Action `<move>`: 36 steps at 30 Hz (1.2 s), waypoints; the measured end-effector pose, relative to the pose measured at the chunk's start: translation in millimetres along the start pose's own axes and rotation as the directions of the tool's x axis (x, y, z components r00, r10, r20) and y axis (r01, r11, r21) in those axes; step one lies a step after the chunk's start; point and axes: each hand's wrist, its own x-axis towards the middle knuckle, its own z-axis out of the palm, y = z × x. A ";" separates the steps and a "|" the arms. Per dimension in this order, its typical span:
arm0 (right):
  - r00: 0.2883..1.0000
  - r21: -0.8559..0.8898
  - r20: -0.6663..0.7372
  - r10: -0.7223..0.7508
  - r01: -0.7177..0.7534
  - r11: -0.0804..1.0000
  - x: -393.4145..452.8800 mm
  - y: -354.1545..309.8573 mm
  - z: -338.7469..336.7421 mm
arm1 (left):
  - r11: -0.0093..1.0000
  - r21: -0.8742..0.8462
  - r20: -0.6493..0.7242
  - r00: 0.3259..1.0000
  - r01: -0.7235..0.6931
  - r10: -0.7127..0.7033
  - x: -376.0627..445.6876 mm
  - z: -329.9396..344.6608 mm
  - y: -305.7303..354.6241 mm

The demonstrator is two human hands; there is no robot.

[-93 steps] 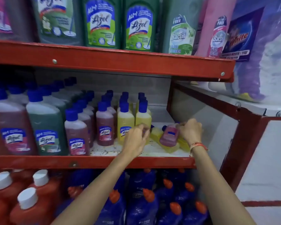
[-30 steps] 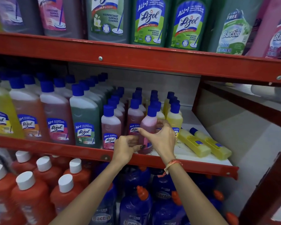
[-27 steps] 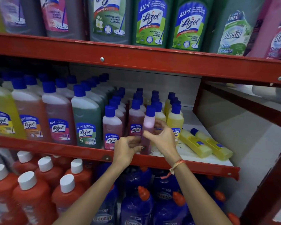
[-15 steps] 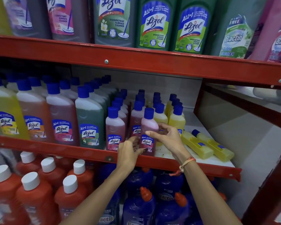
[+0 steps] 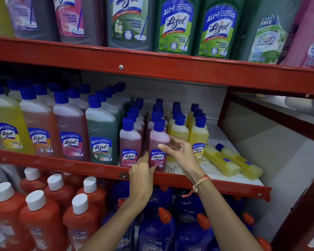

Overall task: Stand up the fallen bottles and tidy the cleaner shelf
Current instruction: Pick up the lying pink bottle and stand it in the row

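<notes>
A small pink Lizol bottle (image 5: pixel 158 140) with a blue cap stands upright at the front of the middle shelf (image 5: pixel 225 188), beside a darker pink one (image 5: pixel 130 144). My left hand (image 5: pixel 141 176) holds its lower left side, thumb at its base. My right hand (image 5: pixel 180 153) rests on its right side, index finger across the front, the other fingers loose. Two small yellow bottles (image 5: pixel 222 162) (image 5: pixel 242 163) lie on their sides at the shelf's right end. Upright yellow bottles (image 5: pixel 198 136) stand in rows just left of them.
Large Lizol bottles (image 5: pixel 71 134) fill the shelf's left part. Big green Lizol bottles (image 5: pixel 175 26) and Bactin bottles stand on the upper shelf. Below are orange bottles with white caps (image 5: pixel 38 218) and blue Bactin bottles (image 5: pixel 158 230). A red upright post (image 5: pixel 297 214) bounds the right side.
The pink bottle, lifted off the fallen yellow ones earlier, now stands at the shelf's front in the pink row. My right hand's fingers have loosened on it.
</notes>
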 end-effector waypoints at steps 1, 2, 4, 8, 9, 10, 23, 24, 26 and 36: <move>1.000 0.000 -0.002 -0.003 0.003 1.000 -0.6 -0.1 0.6 | 1.000 0.004 -0.004 1.000 0.003 -0.003 0.0 -0.1 -0.6; 1.000 -0.001 -0.004 -0.007 0.007 1.000 -1.1 -0.1 1.1 | 1.000 0.008 -0.006 1.000 0.004 -0.004 -0.1 0.1 -1.1; 1.000 -0.018 -0.010 -0.015 0.015 1.000 -1.6 -0.5 2.5 | 1.000 0.014 -0.001 1.000 0.008 -0.008 -1.3 -0.4 -1.5; 0.999 -0.046 -0.027 -0.028 0.027 0.999 -3.4 -2.5 3.2 | 1.000 -0.009 0.012 1.000 -0.013 0.013 -5.3 -0.5 -0.4; 0.999 -0.046 -0.028 -0.030 0.029 0.999 -3.7 -3.4 3.5 | 0.999 -0.023 0.009 1.000 -0.025 0.025 -7.0 -0.5 -0.1; 0.999 -0.047 -0.025 -0.031 0.029 0.998 -4.3 -4.5 3.8 | 0.998 -0.042 -0.002 0.999 -0.043 0.043 -9.2 -0.2 0.8; 0.851 -0.143 -0.521 -0.070 -0.007 0.990 -26.2 -16.9 -112.6 | 0.868 -0.389 0.115 0.918 -0.309 0.379 -15.9 53.8 83.4; 0.813 -0.248 -0.578 -0.064 -0.100 0.963 -25.3 -11.9 -129.0 | 0.892 -0.411 0.221 0.929 -0.188 0.298 -9.8 67.4 95.1; 0.785 -0.496 -0.616 -0.065 -0.322 0.806 -23.8 -2.2 -155.9 | 0.927 -0.371 0.411 0.906 0.063 0.103 3.1 93.3 114.1; 0.910 -0.827 -0.341 0.237 -0.410 0.384 7.7 7.2 -165.9 | 0.658 -0.454 0.573 0.762 0.601 -0.301 41.7 155.0 133.9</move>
